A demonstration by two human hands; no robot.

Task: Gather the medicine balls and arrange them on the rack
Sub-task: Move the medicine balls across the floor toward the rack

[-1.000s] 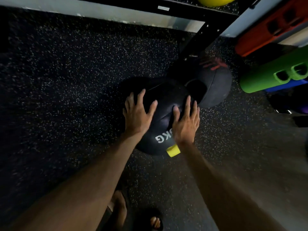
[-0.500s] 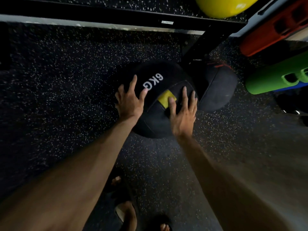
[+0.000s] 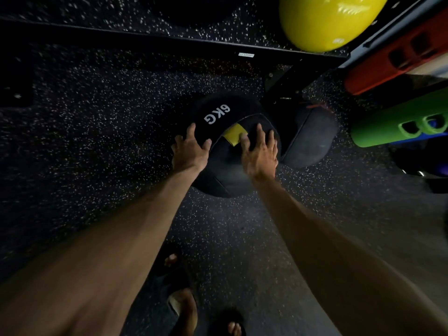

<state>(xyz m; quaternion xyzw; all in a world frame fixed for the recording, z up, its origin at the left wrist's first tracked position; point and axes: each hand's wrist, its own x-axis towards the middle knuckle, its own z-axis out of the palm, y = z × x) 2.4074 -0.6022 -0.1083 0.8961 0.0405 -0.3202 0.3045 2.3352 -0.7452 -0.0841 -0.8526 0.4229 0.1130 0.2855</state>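
One view only: a wide-angle camera worn on the head. It faces forward and steeply down onto the speckled floor (image 3: 97,146). The black medicine ball (image 3: 218,115) lies near, at frame centre; the rack rail (image 3: 169,42) crosses the top edge; the wearer's feet (image 3: 185,309) show at the bottom edge.

On my feed the 6KG medicine ball (image 3: 218,112) looks like matt black leatherette with raised seams, and its yellow patch (image 3: 234,137) is just as dull. The second ball (image 3: 308,139), just right of it, has the same matt, seamed skin. Beyond it, the yellow ball (image 3: 324,20) is smooth and glossy. The rack rail (image 3: 169,42) behind it looks like matt black metal. The floor (image 3: 97,117) under it is grainy, pale-flecked rubber.
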